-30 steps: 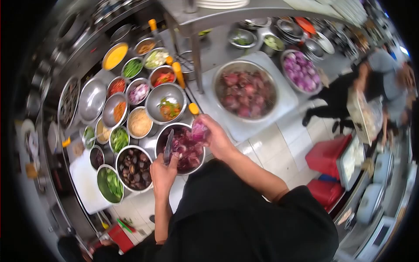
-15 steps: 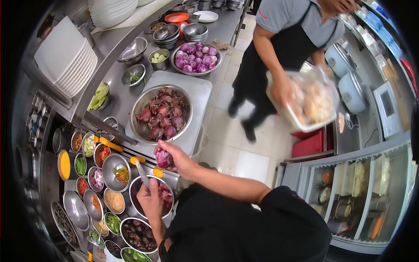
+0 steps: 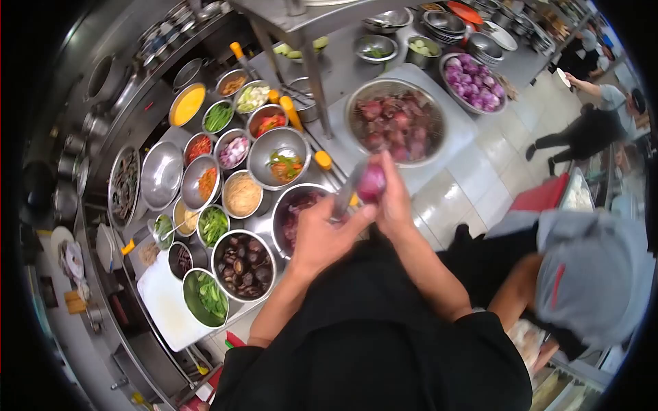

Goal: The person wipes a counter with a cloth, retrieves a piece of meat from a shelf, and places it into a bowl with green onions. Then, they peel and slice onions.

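Note:
A purple onion [image 3: 371, 183] sits in the fingers of my right hand [image 3: 396, 202]. My left hand [image 3: 321, 229] grips a knife [image 3: 348, 194], its blurred blade held up against the onion's left side. Both hands are close together, just in front of a large metal colander [image 3: 442, 140] full of red onions with dry, dark skins [image 3: 394, 120]. Below my left hand, partly hidden by it, stands a metal bowl [image 3: 276, 236] with reddish-purple pieces inside.
On the left crowd several bowls of cut vegetables, a pot of dark mushrooms [image 3: 243, 266] and a white cutting board [image 3: 168, 301]. Peeled onions fill a bowl [image 3: 473, 83] at the back right. A co-worker in grey [image 3: 589, 274] bends close on my right; another person [image 3: 596, 120] stands farther off.
My view has swung left. The knife and the onion, apart before, are now brought together. The co-worker carrying a container of pale food has moved from the aisle to close on my right, bending down.

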`<state>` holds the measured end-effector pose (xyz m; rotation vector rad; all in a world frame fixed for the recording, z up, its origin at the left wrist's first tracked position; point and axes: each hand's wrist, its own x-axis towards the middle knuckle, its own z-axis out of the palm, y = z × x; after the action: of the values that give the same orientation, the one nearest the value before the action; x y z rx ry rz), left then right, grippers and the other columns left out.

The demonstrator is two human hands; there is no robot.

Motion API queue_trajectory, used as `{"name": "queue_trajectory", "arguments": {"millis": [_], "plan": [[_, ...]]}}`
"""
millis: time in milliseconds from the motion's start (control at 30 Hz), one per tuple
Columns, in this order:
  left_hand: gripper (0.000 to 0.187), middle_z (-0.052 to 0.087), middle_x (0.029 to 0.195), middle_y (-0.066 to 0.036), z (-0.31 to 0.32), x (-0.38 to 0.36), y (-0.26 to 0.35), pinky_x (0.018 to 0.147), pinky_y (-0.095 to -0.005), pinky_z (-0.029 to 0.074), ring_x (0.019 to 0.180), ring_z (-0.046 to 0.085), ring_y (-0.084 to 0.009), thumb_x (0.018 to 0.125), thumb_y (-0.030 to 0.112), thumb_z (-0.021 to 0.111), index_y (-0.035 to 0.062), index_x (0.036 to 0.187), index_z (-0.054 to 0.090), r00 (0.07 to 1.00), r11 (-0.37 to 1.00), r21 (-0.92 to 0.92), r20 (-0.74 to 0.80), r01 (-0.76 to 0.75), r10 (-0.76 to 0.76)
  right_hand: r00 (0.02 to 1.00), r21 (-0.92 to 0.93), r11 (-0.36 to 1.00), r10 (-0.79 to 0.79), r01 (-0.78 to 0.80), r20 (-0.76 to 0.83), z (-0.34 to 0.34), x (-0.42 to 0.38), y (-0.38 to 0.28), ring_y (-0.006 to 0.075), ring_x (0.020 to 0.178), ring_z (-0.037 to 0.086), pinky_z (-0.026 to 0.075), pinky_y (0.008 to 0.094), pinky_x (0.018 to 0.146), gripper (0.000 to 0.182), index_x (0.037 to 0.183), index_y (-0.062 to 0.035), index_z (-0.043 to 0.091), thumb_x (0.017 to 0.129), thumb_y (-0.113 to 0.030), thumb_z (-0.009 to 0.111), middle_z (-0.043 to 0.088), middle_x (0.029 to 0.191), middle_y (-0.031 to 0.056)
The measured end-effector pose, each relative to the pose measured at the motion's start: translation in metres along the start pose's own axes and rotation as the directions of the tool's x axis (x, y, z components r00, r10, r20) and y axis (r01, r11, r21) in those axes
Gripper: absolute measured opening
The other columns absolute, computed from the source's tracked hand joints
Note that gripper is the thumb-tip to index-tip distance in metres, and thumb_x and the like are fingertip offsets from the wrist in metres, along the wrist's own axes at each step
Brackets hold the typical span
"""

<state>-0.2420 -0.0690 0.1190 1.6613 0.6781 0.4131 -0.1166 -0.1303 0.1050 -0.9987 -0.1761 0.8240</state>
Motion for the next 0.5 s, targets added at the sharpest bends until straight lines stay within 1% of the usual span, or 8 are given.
{"name": "queue_trajectory", "arguments": {"millis": [67, 100, 167, 200, 300, 333, 433, 500], "plan": [[0.031, 0.06, 0.066, 0.001, -0.006, -0.001, 0.0, 0.047, -0.0198, 0.045, 0.054, 0.055, -0.0039, 0.086, 0.028, 0.075, 0.0013, 0.1, 0.066, 1.0, 1.0, 0.018, -0.012, 0.003, -0.003, 1.0, 0.023, 1.0, -0.016, 0.016, 0.008, 0.01, -0.001, 0.005, 0.0054, 0.062, 0.05, 0.041, 0.0209, 0.057, 0.045, 0.094, -0.0052, 0.058, 0.103, -0.044, 0.037, 0.055, 0.076, -0.0016], [0.032, 0.061, 0.066, 0.001, -0.01, -0.002, 0.0, 0.048, -0.0202, 0.045, 0.055, 0.056, -0.0041, 0.086, 0.028, 0.075, 0.0012, 0.101, 0.067, 1.0, 1.0, 0.025, -0.022, 0.016, -0.015, 0.999, 0.05, 0.999, -0.006, 0.004, 0.037, 0.01, 0.001, 0.009, 0.0065, 0.066, 0.054, 0.045, 0.0217, 0.061, 0.044, 0.096, -0.0044, 0.057, 0.103, -0.043, 0.038, 0.058, 0.079, 0.0004], [0.034, 0.063, 0.068, 0.0, -0.017, -0.002, 0.001, 0.05, -0.0209, 0.047, 0.058, 0.057, -0.0046, 0.085, 0.029, 0.076, 0.001, 0.102, 0.068, 0.999, 0.999, 0.037, -0.033, 0.03, -0.029, 0.993, 0.086, 0.995, 0.036, -0.045, 0.109, 0.013, -0.002, 0.013, 0.0135, 0.086, 0.057, 0.047, 0.0294, 0.08, 0.036, 0.102, -0.0071, 0.056, 0.102, -0.04, 0.042, 0.06, 0.094, 0.0048], [0.037, 0.066, 0.071, -0.002, -0.023, -0.004, 0.008, 0.057, -0.0235, 0.049, 0.063, 0.059, -0.0057, 0.085, 0.032, 0.075, -0.0006, 0.101, 0.068, 1.0, 0.993, 0.119, -0.026, 0.019, -0.016, 0.993, 0.093, 0.994, 0.044, -0.054, 0.111, 0.016, -0.002, 0.016, 0.0138, 0.086, 0.057, 0.047, 0.0295, 0.08, 0.036, 0.102, -0.0069, 0.056, 0.102, -0.04, 0.043, 0.06, 0.094, 0.0051], [0.043, 0.068, 0.074, -0.003, -0.032, -0.005, 0.008, 0.063, -0.0256, 0.05, 0.066, 0.059, -0.0066, 0.085, 0.037, 0.074, -0.002, 0.101, 0.068, 0.998, 0.995, 0.097, -0.044, -0.034, 0.038, 0.992, 0.095, 0.993, 0.059, -0.07, 0.113, 0.024, -0.003, 0.023, 0.0146, 0.086, 0.057, 0.048, 0.0297, 0.079, 0.037, 0.102, -0.0064, 0.056, 0.102, -0.04, 0.043, 0.06, 0.094, 0.0058], [0.044, 0.066, 0.067, -0.013, -0.033, -0.005, 0.007, 0.059, -0.0316, 0.049, 0.06, 0.063, -0.0159, 0.082, 0.039, 0.075, -0.0023, 0.098, 0.068, 0.992, 0.993, 0.079, -0.085, -0.087, 0.094, 0.992, 0.082, 0.994, 0.059, -0.069, 0.114, 0.027, -0.003, 0.025, 0.0148, 0.086, 0.057, 0.048, 0.0298, 0.079, 0.037, 0.102, -0.0061, 0.056, 0.102, -0.04, 0.043, 0.06, 0.094, 0.006], [0.046, 0.065, 0.065, -0.011, -0.039, -0.002, -0.005, 0.059, -0.0318, 0.05, 0.058, 0.064, -0.0161, 0.084, 0.042, 0.073, -0.0014, 0.097, 0.069, 0.994, 0.995, 0.053, -0.073, -0.081, 0.085, 0.995, -0.009, 1.0, 0.018, -0.017, 0.098, 0.031, -0.003, 0.029, 0.0145, 0.085, 0.057, 0.048, 0.0298, 0.078, 0.037, 0.099, -0.0055, 0.056, 0.102, -0.04, 0.043, 0.06, 0.092, 0.0061], [0.047, 0.065, 0.063, -0.011, -0.043, -0.001, -0.004, 0.057, -0.0309, 0.05, 0.057, 0.064, -0.0154, 0.085, 0.044, 0.07, -0.0014, 0.095, 0.069, 0.998, 0.998, 0.054, -0.055, -0.034, 0.037, 0.994, -0.095, 0.994, -0.039, 0.048, 0.1, 0.034, -0.003, 0.031, 0.013, 0.082, 0.056, 0.047, 0.0287, 0.076, 0.038, 0.095, -0.0052, 0.057, 0.102, -0.04, 0.043, 0.059, 0.089, 0.005]]}}
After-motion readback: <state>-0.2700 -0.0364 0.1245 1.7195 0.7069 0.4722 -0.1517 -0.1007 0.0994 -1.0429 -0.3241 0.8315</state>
